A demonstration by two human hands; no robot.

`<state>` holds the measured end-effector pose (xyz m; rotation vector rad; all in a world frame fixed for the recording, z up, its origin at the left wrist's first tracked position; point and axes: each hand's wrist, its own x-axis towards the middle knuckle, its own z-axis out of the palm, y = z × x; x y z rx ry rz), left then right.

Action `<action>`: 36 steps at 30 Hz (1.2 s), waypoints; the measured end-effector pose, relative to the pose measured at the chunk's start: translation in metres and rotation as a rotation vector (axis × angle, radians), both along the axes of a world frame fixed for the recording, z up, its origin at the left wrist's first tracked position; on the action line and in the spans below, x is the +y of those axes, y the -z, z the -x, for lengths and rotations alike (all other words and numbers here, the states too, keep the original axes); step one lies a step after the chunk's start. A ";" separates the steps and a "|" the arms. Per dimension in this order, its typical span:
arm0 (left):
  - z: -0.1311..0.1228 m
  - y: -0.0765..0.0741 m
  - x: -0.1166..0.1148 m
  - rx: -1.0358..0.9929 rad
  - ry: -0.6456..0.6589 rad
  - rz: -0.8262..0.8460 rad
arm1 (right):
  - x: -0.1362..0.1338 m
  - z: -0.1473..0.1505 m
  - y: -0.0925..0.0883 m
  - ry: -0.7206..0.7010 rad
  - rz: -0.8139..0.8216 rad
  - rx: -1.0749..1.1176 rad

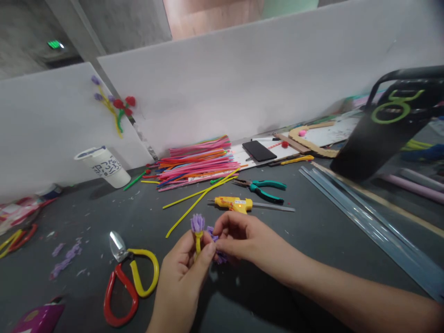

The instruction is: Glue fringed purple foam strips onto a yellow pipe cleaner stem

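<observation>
My left hand is closed on a pipe-cleaner flower with a fringed purple head and a yellow stem, held upright between thumb and fingers. Close beside it, my right hand pinches another purple pipe-cleaner piece; its fingers hide much of it. More purple fringe shows below the right fingertips. Just beyond the hands lies a yellow glue gun with a clear glue stick in its back. Two yellow pipe cleaners cross on the table to its left.
Red-and-yellow-handled scissors lie at left, near purple scraps. Teal-handled pliers, a heap of coloured pipe cleaners and a phone are farther back. A white cup stands left; a black bottle and clear strips are right.
</observation>
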<state>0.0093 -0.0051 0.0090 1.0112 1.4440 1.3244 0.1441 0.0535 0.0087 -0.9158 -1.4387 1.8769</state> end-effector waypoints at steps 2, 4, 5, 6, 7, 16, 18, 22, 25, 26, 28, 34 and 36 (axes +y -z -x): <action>0.001 0.000 0.001 0.034 -0.015 -0.009 | 0.000 0.000 0.000 0.029 -0.027 -0.006; 0.003 -0.002 0.003 0.024 0.012 0.011 | 0.000 -0.001 -0.001 0.071 -0.144 -0.055; 0.004 -0.003 0.004 -0.006 0.035 0.031 | 0.000 -0.001 -0.002 0.077 -0.199 -0.076; 0.005 -0.005 0.005 -0.049 0.061 0.057 | 0.001 -0.002 -0.004 0.064 -0.233 -0.086; 0.006 -0.006 0.005 -0.097 0.083 0.085 | 0.001 -0.004 -0.004 0.036 -0.243 -0.081; 0.014 -0.002 0.006 -0.274 0.244 0.204 | 0.001 -0.002 0.003 -0.065 -0.151 0.035; 0.015 -0.001 0.006 -0.312 0.266 0.177 | -0.002 0.000 0.006 -0.085 -0.049 0.116; 0.014 -0.004 0.006 -0.341 0.267 0.111 | -0.002 0.002 0.008 -0.066 0.039 0.159; 0.013 -0.006 0.006 -0.321 0.213 0.076 | 0.000 0.000 0.006 -0.057 -0.008 0.153; 0.012 -0.005 0.005 -0.313 0.202 0.068 | 0.000 0.000 0.005 -0.049 -0.023 0.148; 0.012 -0.004 0.005 -0.301 0.169 0.072 | -0.001 -0.001 0.003 -0.028 -0.039 0.139; 0.010 -0.002 0.004 -0.249 0.078 0.088 | -0.005 -0.001 0.001 -0.047 -0.034 0.126; 0.008 -0.003 0.004 -0.214 0.089 0.068 | -0.005 -0.001 0.002 -0.055 -0.039 0.115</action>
